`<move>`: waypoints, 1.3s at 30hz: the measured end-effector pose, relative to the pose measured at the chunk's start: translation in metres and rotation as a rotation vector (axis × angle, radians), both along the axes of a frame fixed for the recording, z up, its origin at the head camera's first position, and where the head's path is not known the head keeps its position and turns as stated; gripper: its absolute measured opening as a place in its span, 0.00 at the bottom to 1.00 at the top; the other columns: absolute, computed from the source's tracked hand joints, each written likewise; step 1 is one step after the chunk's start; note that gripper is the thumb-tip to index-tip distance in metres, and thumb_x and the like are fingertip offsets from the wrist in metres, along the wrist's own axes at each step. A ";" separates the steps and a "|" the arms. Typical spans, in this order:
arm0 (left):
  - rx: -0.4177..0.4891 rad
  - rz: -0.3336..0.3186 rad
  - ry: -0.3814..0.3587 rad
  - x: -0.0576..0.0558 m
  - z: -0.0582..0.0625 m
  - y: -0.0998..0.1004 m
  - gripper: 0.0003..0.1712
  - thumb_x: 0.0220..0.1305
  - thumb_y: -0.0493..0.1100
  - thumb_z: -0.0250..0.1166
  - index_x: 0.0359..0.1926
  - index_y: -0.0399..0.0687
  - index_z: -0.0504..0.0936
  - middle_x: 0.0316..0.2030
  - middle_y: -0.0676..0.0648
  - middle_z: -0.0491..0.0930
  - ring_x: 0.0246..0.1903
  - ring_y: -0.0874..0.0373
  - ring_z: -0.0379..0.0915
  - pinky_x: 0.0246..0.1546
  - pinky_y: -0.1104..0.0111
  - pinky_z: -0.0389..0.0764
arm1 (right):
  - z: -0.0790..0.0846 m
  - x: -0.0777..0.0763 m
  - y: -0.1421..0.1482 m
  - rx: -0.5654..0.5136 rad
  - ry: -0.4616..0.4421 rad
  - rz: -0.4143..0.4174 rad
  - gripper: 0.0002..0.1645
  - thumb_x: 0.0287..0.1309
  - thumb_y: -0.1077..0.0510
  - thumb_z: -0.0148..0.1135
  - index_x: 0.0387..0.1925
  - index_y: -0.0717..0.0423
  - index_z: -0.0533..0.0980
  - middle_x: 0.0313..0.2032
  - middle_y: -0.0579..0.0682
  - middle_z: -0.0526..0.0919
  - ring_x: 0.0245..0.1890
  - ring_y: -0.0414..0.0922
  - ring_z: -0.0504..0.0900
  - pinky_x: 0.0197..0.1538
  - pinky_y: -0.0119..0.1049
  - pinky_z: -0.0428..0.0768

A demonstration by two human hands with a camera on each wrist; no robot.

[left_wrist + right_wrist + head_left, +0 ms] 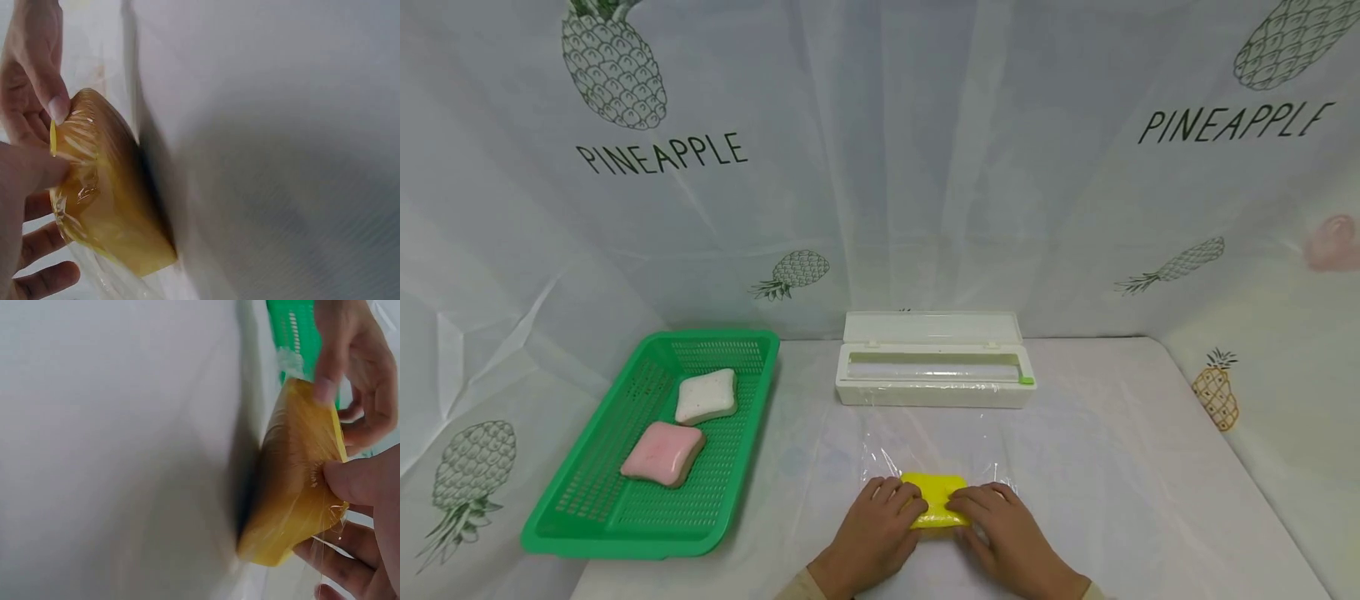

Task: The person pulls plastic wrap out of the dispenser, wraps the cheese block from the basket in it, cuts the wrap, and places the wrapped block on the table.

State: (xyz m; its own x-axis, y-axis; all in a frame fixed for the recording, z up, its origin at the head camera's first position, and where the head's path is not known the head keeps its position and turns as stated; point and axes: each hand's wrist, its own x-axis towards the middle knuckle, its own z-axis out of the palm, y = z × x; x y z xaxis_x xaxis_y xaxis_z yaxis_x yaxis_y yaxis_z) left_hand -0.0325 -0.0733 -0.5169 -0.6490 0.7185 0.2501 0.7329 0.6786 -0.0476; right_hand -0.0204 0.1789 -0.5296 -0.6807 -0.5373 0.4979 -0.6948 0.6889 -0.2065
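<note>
A yellow bar of soap [934, 498] lies on the table at front centre, with clear plastic film stretched round its sides. From the left, my left hand [878, 533] holds it, thumb on the near side and fingers over the top. My right hand [1011, 537] grips the other end the same way. In the left wrist view, creased film shines on the bar's side [115, 200] under the thumbs. A sheet of cling film [932, 433] runs from the bar back to a white wrap dispenser [936, 395], whose lid stands raised.
At the left stands a green plastic basket [737, 467] holding a pink bar of soap [662, 452] and a white one [706, 396]. Behind the table hangs a pale curtain [925, 167] printed with pineapples. The dispenser has a small green slider [1026, 381] at its right end.
</note>
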 end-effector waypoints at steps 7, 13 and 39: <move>-0.030 0.040 0.049 -0.006 0.001 0.005 0.33 0.55 0.66 0.80 0.56 0.60 0.80 0.54 0.56 0.77 0.53 0.59 0.74 0.59 0.64 0.78 | 0.012 -0.008 0.000 -0.022 -0.048 -0.015 0.20 0.54 0.56 0.78 0.50 0.50 0.83 0.48 0.38 0.87 0.46 0.37 0.84 0.56 0.42 0.78; 0.037 0.068 0.093 -0.016 0.001 0.008 0.26 0.59 0.57 0.80 0.53 0.57 0.82 0.51 0.56 0.79 0.51 0.59 0.75 0.56 0.63 0.79 | 0.019 -0.008 -0.003 -0.013 -0.121 -0.143 0.24 0.58 0.54 0.79 0.56 0.48 0.83 0.56 0.41 0.86 0.54 0.41 0.84 0.56 0.46 0.82; 0.069 0.197 0.134 -0.030 0.002 0.024 0.45 0.56 0.58 0.81 0.71 0.53 0.74 0.64 0.49 0.74 0.63 0.52 0.69 0.60 0.56 0.73 | 0.005 -0.027 -0.026 0.050 0.152 -0.128 0.53 0.34 0.60 0.86 0.68 0.61 0.75 0.66 0.58 0.80 0.65 0.57 0.78 0.66 0.54 0.71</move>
State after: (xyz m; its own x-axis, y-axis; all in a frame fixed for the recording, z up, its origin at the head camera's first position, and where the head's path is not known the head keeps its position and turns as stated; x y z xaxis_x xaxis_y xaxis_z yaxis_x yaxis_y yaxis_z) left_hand -0.0626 -0.0488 -0.5152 -0.7326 0.5597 0.3874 0.5764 0.8128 -0.0844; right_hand -0.0471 0.1533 -0.5242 -0.6638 -0.4779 0.5753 -0.6216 0.7803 -0.0691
